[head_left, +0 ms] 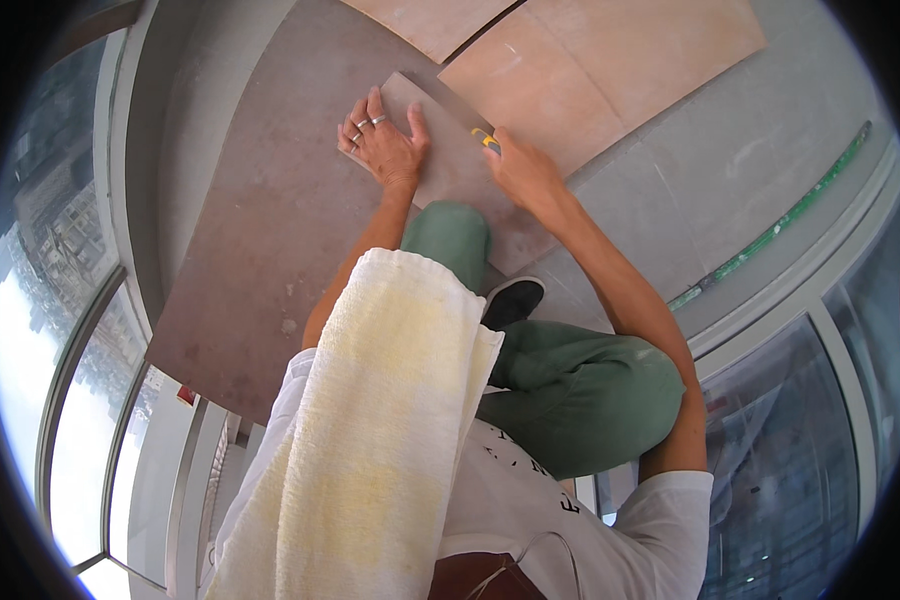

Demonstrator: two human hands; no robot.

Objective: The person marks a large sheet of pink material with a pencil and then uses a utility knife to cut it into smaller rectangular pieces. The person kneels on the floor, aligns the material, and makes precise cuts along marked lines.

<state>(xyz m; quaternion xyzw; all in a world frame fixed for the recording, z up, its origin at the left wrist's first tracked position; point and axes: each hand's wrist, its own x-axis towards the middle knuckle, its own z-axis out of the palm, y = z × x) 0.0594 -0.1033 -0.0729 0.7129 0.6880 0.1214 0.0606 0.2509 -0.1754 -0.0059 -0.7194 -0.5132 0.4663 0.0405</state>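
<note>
My left hand point(386, 152) presses down on a narrow grey-brown board point(452, 158), its fingers spread and rings on some of them. That board lies across a large brown sheet point(255, 235) on the floor. In my right hand point(525, 175) is a utility knife point(485, 138), yellow and grey, at the narrow board's right long edge. The knife's blade is too small to make out. My bent knee in green trousers point(446, 240) is at the near end of the narrow board.
Lighter orange-tan boards point(570, 75) lie on the grey floor beyond my hands. At the right, a long green paint-marked strip point(770, 235) rests near the glass door frame point(835, 360). Windows line the left. A pale yellow towel point(370, 390) hangs in front of me.
</note>
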